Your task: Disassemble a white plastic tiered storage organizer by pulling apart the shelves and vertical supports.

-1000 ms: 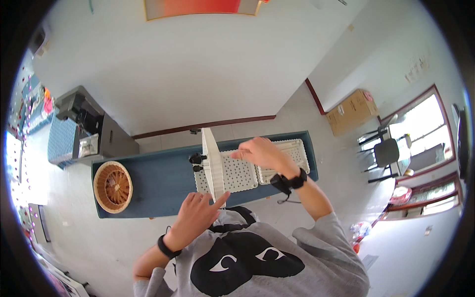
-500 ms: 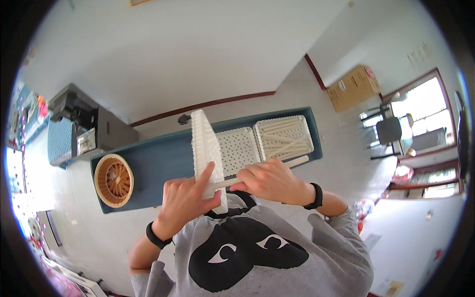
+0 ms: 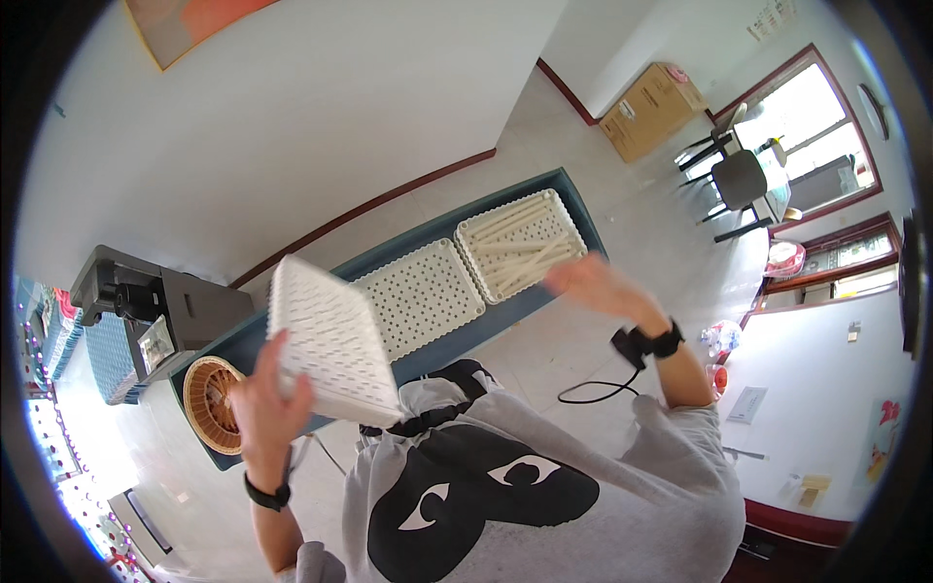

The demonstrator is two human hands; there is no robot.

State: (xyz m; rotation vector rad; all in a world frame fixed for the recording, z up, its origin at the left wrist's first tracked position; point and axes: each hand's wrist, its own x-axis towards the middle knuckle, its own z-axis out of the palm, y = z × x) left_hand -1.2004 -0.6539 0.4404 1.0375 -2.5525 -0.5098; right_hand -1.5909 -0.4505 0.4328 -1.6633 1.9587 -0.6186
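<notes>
My left hand [image 3: 267, 413] grips the near-left edge of a white perforated plastic tray [image 3: 335, 340]. That tray is held up on a steep tilt, its dotted face showing, over the long blue-green table. A similar flat tray [image 3: 418, 296] with round holes lies on the table behind it. To its right sits a third white tray [image 3: 470, 255] holding several pale sticks [image 3: 525, 255]. My right hand [image 3: 598, 290], smeared by motion, is beside this tray's near right corner. Its finger pose is unclear, and no stick shows plainly in it.
A round wicker basket [image 3: 191, 403] stands at the left end of the blue-green table [image 3: 452, 352]. Beyond that end is a grey cabinet [image 3: 199, 311]. A cardboard box [image 3: 646, 112] and a dark chair [image 3: 739, 180] stand at far right. A black cord [image 3: 598, 400] dangles from my right wrist.
My left hand has moved left with the tray, turning its face into view. My right hand has left it, moving right beside the stick tray; the stick it held no longer shows there.
</notes>
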